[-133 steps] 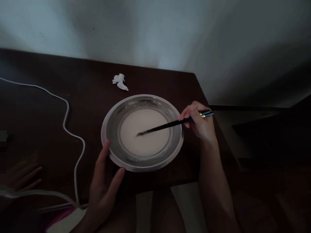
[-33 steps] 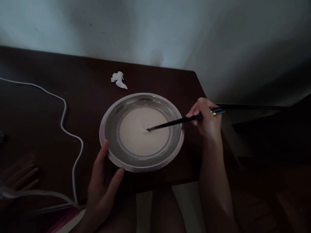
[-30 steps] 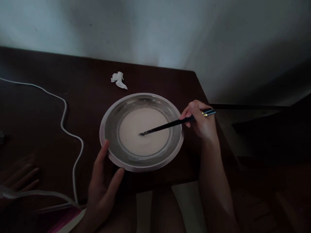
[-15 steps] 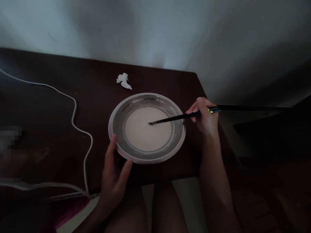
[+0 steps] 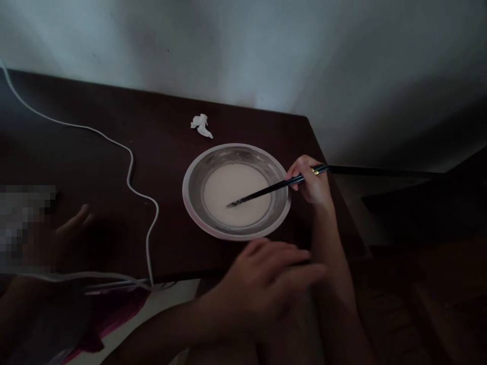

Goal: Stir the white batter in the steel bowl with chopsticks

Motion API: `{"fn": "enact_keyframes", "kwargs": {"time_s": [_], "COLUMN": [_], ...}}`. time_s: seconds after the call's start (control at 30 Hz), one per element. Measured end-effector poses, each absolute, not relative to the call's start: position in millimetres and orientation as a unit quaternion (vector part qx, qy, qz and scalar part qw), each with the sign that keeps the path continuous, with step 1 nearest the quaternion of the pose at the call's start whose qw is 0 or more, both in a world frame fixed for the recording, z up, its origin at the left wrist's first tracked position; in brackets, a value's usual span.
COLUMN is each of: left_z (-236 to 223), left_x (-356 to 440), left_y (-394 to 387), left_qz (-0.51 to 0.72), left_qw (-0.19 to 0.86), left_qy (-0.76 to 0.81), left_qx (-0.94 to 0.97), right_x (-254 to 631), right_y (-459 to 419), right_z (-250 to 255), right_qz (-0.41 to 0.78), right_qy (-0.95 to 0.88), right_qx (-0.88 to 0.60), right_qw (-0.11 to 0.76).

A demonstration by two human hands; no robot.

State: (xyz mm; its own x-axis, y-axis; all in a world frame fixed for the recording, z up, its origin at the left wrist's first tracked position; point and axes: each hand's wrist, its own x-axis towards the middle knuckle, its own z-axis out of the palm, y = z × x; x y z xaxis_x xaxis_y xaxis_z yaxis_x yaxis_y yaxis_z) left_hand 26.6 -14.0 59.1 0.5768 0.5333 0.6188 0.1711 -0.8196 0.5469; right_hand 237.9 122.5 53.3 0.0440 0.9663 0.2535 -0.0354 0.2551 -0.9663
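A round metal bowl (image 5: 194, 203) on the dark table holds a pale, milky liquid (image 5: 236, 187). My right hand (image 5: 310, 177), at the bowl's right side, grips black chopsticks (image 5: 262, 192) with a gold band. They slant down across the rim, their whitened tips at the liquid. My left hand (image 5: 266, 274) is in front of the bowl, near its lower rim and somewhat blurred. Its fingers stretch out to the right, and it holds nothing that I can see.
A crumpled white tissue (image 5: 202, 125) lies behind the bowl. White cable (image 5: 131, 167) winds over the table on the left. Another person's hand (image 5: 74, 223) is beside a pixelated area at far left. A wall (image 5: 236, 56) rises behind the table.
My left hand has let go of the bowl's left rim and swung right, in front of it. The chopstick tips have shifted slightly toward me. Another person's hand has appeared at left.
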Motion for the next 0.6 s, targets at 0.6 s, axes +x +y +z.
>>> {"fn": "enact_keyframes", "kwargs": {"time_s": [0.6], "left_z": [6.6], "left_x": [255.0], "left_y": [-73.1], "left_qz": [0.171], "left_qw": [0.155], "left_qy": [-0.05], "left_qx": [0.972], "right_x": [234.2], "right_y": [122.4], "right_z": [50.8], "right_qz": [0.399], "right_qy": [-0.546], "right_qx": [-0.42], "right_qw": [0.605]}}
